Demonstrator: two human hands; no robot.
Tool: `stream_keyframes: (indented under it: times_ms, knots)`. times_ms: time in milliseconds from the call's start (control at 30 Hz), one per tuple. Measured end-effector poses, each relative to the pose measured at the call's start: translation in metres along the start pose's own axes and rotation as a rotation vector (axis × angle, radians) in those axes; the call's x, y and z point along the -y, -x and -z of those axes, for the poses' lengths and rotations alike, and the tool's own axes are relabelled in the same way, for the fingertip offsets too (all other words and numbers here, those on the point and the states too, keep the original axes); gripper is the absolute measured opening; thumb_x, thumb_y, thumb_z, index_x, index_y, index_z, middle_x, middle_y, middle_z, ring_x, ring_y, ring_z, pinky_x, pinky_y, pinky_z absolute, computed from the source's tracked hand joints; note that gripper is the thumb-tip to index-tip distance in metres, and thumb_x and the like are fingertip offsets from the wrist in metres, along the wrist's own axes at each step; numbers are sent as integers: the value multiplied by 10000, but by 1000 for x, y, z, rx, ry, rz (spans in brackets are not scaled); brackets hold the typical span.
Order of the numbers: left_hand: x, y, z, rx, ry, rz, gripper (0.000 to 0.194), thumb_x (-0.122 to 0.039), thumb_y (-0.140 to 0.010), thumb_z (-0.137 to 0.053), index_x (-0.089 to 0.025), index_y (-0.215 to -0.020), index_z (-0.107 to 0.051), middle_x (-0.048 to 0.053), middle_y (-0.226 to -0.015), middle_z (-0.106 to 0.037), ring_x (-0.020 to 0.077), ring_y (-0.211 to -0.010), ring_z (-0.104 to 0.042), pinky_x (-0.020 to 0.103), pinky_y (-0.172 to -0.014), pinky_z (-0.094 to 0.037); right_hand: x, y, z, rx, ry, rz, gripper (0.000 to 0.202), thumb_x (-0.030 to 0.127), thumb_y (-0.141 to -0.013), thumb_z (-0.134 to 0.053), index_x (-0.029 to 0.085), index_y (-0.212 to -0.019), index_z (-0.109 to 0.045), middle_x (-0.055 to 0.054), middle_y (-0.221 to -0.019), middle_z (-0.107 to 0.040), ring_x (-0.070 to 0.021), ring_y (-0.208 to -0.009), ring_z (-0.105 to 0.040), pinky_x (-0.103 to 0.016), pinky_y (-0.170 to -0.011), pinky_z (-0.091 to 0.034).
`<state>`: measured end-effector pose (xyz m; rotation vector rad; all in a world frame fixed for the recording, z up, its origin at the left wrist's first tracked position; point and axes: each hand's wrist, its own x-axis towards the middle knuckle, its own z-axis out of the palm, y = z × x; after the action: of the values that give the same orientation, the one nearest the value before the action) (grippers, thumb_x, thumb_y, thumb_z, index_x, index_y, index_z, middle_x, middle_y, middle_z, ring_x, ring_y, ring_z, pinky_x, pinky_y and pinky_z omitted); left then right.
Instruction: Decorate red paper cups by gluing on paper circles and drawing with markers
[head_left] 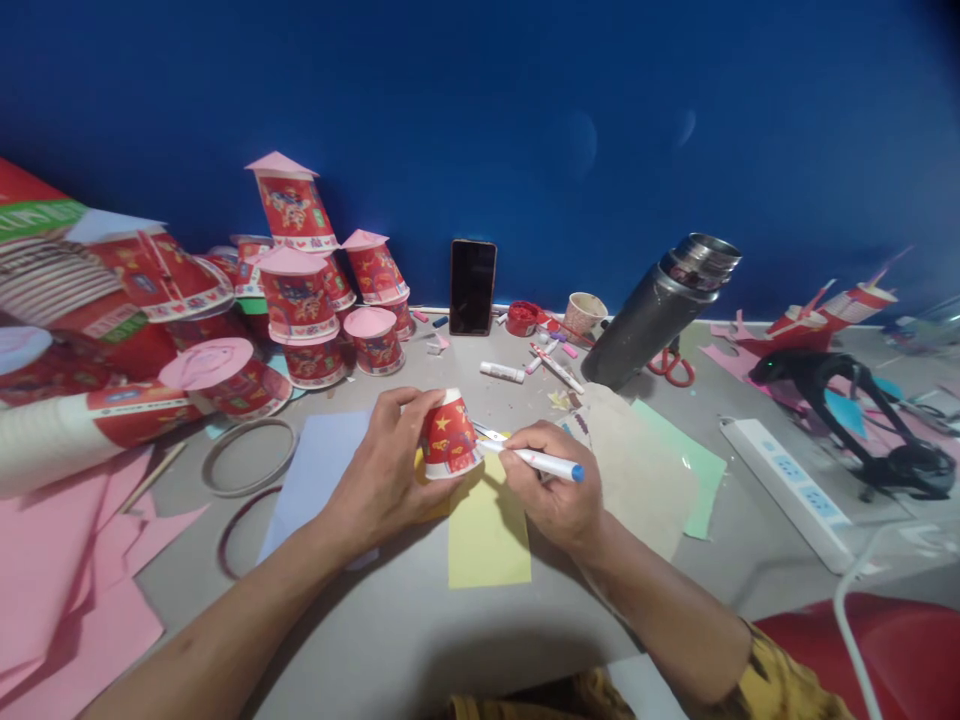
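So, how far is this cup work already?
Already done, it seems: the red paper cups with pink paper tops. In hand: an upturned red cup in the left hand, and a white marker with a blue end in the right hand, at the cup's side. Probably left: a top, as this cup has none.

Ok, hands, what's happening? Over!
Left hand: gripping upside-down red paper cup. Right hand: holding white marker with blue end, pointed at cup. Flat yellow paper below.

I view a gold-starred red paper cup (450, 437), held inverted, slightly tilted; beside it, a blue-ended white marker (551, 464), held slanting.
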<state>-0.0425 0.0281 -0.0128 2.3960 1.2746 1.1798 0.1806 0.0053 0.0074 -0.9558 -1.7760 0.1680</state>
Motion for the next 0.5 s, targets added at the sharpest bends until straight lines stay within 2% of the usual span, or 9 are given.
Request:
stream_keyframes:
  times_ms: [333,500]
  knots:
    - [-1,1,-1,6,-12,7,769,-413,-887,-820,-283,-1542,-438,150,-1383,-487,376,-1314,-587,573,-1065,-599,-1,1,-1,60,-29,33,94,182,-1005,-648,221,-942,-707,-30,-793,-771,-169,-666,-700,-286,-645,-538]
    - [0,2,1,47,-20,2,771,-416,-914,-801,-275,-1566,-415,159,-1396,-470,376,-1323,-569,574,-1087,-583,0,1,-3,53,-38,55,87,198,-1016,-655,222,-951,-708,-30,-793,-771,-172,-678,-706,-289,-658,-544]
